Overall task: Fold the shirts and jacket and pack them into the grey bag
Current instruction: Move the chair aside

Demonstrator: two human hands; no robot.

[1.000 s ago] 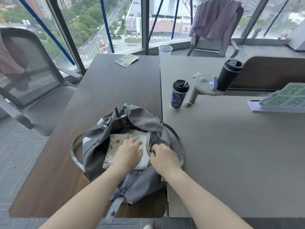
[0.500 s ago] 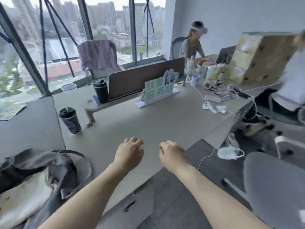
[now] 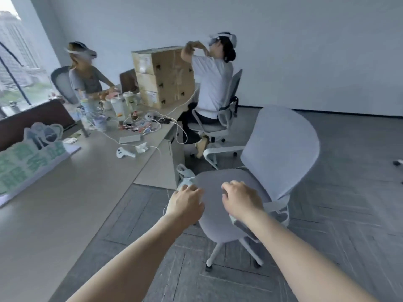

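The grey bag and the clothes are out of view now. My left hand (image 3: 185, 204) and my right hand (image 3: 241, 200) are stretched out side by side over the front of a grey office chair's seat (image 3: 220, 223). Both hands are loosely curled, fingers bent down, and hold nothing. Whether they touch the seat I cannot tell.
The grey chair's backrest (image 3: 281, 149) faces me on the right. The beige desk (image 3: 72, 192) runs along the left with a green sign (image 3: 28, 162), a white controller (image 3: 124, 153), cables and bottles. Two people with headsets sit at its far end beside stacked cardboard boxes (image 3: 163, 77).
My view has swung far right, away from the grey bag with the folded shirt in it. My hands left the bag and now hang over the grey chair.
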